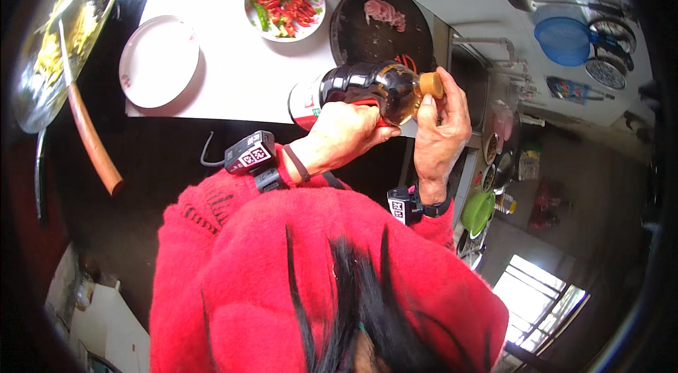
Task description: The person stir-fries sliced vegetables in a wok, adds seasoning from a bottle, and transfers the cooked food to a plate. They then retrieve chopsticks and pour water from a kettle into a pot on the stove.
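My left hand [347,127] grips the red handle of a large plastic bottle of dark liquid [352,83], probably soy sauce, tilted onto its side. Around the bottle's orange cap [431,85] are the thumb and fingers of my right hand [445,113]. The cap sits on the neck. Just beyond the bottle lies a round dark chopping board [344,29] with a piece of raw meat [385,13] on it. A plate [250,13] of cut red and green peppers [288,5] stands left of the board.
A white bowl [159,60] rests on the white counter [222,71]. At far left, a wok [26,100] holds shredded yellowish food and a wooden-handled spatula [87,129]. A sink [466,74] lies right. Blue [561,40] and metal strainers hang on the wall.
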`<state>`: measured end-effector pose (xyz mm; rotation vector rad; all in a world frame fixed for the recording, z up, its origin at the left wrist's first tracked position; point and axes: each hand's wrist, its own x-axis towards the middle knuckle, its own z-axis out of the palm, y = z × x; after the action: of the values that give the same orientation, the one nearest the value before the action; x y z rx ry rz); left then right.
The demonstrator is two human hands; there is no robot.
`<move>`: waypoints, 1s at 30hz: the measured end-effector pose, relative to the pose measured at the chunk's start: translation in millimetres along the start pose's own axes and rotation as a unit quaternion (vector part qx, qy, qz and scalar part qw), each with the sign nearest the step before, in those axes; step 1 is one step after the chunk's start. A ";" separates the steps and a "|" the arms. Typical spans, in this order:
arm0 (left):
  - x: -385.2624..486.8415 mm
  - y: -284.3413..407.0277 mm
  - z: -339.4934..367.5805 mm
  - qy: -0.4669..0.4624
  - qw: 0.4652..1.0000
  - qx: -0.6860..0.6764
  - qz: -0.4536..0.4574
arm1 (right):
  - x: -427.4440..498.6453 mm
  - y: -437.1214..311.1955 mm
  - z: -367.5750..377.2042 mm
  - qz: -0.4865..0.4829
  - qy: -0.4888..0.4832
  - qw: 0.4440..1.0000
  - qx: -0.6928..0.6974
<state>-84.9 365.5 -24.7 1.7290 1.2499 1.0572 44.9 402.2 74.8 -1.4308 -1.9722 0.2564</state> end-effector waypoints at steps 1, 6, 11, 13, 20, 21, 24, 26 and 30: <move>1.9 -0.4 4.4 0.000 1.000 0.001 0.010 | 0.3 -0.5 -1.2 0.006 -0.007 1.000 -0.001; 7.0 -2.1 12.0 0.029 0.994 -0.074 0.082 | 5.1 -2.8 -10.7 -0.016 -0.043 0.997 -0.065; 10.0 -1.2 -9.6 -0.028 0.992 -0.114 0.039 | 20.3 -1.5 -40.3 -0.008 -0.144 0.988 -0.052; 7.2 1.5 -19.5 -0.047 0.995 -0.089 0.026 | 26.8 1.4 -50.6 -0.033 -0.191 0.979 -0.069; -17.6 14.8 -43.3 -0.109 0.989 -0.062 -0.082 | 44.0 9.6 -51.1 -0.108 -0.339 0.934 -0.031; -20.6 16.3 -46.1 -0.115 0.986 -0.067 -0.100 | 46.1 8.9 -49.4 -0.124 -0.353 0.927 -0.019; -28.3 22.0 -53.4 -0.110 0.984 -0.097 -0.103 | 51.2 3.6 -46.4 -0.181 -0.379 0.908 -0.004; -31.5 26.1 -57.1 -0.125 0.979 -0.113 -0.117 | 53.9 -1.4 -47.6 -0.195 -0.421 0.886 -0.023; -38.1 31.1 -62.1 -0.170 0.972 -0.101 -0.129 | 52.6 -10.5 -49.1 -0.244 -0.502 0.820 -0.128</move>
<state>-138.0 327.2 19.9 1.4707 1.0727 0.6759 58.7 434.6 138.5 -0.9032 -3.2621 0.6150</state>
